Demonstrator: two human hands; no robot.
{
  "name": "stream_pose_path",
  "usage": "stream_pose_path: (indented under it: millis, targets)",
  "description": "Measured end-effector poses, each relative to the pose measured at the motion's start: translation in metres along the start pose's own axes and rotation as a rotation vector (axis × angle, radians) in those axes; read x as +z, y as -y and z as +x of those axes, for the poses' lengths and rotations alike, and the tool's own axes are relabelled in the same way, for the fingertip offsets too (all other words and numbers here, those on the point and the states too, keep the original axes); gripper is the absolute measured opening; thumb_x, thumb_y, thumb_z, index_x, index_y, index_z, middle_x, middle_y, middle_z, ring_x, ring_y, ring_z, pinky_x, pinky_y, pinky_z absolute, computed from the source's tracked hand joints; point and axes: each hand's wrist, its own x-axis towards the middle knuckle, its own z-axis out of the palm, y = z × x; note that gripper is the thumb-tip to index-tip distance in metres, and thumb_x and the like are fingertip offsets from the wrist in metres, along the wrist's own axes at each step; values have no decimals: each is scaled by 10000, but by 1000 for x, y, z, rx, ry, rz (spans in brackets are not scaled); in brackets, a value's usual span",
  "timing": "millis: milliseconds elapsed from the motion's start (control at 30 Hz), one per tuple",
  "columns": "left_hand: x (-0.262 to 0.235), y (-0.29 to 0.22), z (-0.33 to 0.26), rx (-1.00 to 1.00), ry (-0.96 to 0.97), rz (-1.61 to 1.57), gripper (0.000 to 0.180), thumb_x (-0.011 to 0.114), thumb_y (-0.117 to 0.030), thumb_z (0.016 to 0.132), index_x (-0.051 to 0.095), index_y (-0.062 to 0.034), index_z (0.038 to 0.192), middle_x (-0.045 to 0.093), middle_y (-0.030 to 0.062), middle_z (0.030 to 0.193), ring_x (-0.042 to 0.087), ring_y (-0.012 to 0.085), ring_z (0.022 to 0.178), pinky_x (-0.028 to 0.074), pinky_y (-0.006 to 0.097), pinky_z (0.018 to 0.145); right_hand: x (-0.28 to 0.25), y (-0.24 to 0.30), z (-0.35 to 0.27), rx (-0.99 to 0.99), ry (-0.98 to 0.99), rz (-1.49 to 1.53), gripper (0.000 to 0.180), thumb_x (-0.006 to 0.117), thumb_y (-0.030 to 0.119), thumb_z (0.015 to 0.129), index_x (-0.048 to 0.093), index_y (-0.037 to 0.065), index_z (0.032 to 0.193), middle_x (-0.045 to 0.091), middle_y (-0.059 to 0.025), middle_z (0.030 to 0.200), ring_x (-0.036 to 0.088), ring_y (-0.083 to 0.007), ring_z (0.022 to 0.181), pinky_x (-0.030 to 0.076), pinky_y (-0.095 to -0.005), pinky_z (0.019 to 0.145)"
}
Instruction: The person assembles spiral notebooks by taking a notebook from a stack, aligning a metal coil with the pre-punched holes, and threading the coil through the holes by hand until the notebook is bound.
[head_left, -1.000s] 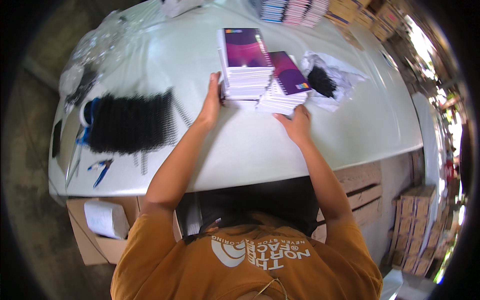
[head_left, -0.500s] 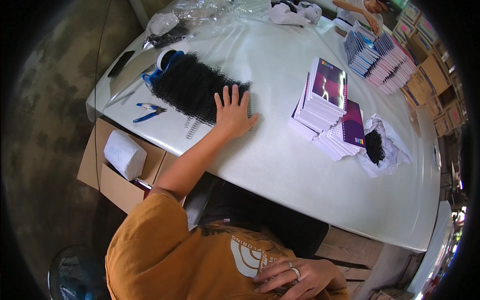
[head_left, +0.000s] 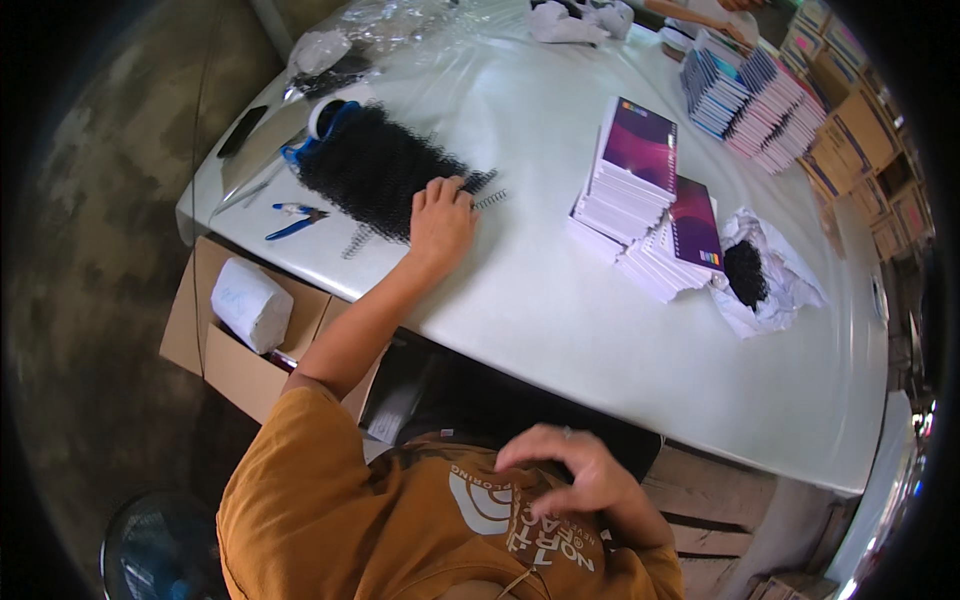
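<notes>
A pile of black spiral binding coils [head_left: 370,170] lies at the left of the white table. My left hand [head_left: 442,222] rests on its right-hand end with the fingers curled into the coils; what lies under the fingertips is hidden. One loose coil [head_left: 491,199] sticks out just right of that hand. My right hand [head_left: 580,468] hovers in front of my orange shirt, empty, thumb and fingers apart. Blue-handled cutting pliers [head_left: 296,220] lie left of the pile, close to the table's near edge.
Stacked purple-covered spiral notebooks [head_left: 635,180] stand right of centre, beside a white wrapping [head_left: 765,290] holding black coils. More notebooks [head_left: 760,105] and another person's arm [head_left: 690,12] are at the far right. An open cardboard box [head_left: 235,355] with a white package sits below the table's left edge.
My left hand has gone from lying flat with spread fingers to curled fingers, shifting slightly left. My right hand has lifted off the shirt and moved up.
</notes>
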Motion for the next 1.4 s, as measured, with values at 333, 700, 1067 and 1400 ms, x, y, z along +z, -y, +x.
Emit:
stream_pose_path:
  millis: [333, 700, 1067, 1400]
  targets:
    - [-10, -8, 30, -335, -36, -462, 343, 420, -339, 958, 543, -36, 1059, 633, 190, 840, 603, 365, 793, 447, 432, 702, -148, 25, 7, -109, -1057, -1423, 348, 699, 120, 761, 639, 71, 1101, 632, -89, 1089, 559, -284, 1021, 411, -360, 918]
    - [-51, -103, -44, 8, 514, -528, 343, 546, -332, 900, 557, -66, 1116, 599, 91, 634, 599, 269, 586, 475, 354, 581, -194, 40, 6, 217, -691, -1486, 257, 646, 260, 803, 705, 85, 982, 681, -114, 924, 615, -290, 882, 483, -361, 799]
    - [-55, -71, 2, -217, 344, -341, 313, 584, -316, 877, 656, -82, 1071, 615, 126, 645, 595, 236, 606, 449, 346, 612, -206, 58, 4, 339, -606, -1208, 236, 631, 233, 831, 700, 78, 995, 678, -152, 882, 619, -308, 737, 470, -370, 730]
    - [-78, -160, -17, -320, 530, -1549, 471, 638, -402, 858, 594, -10, 1115, 592, 27, 821, 366, 19, 513, 313, 181, 473, -122, 9, 6, -391, -866, -1825, 215, 666, 146, 728, 657, 78, 932, 615, -28, 842, 581, -185, 704, 476, -319, 605]
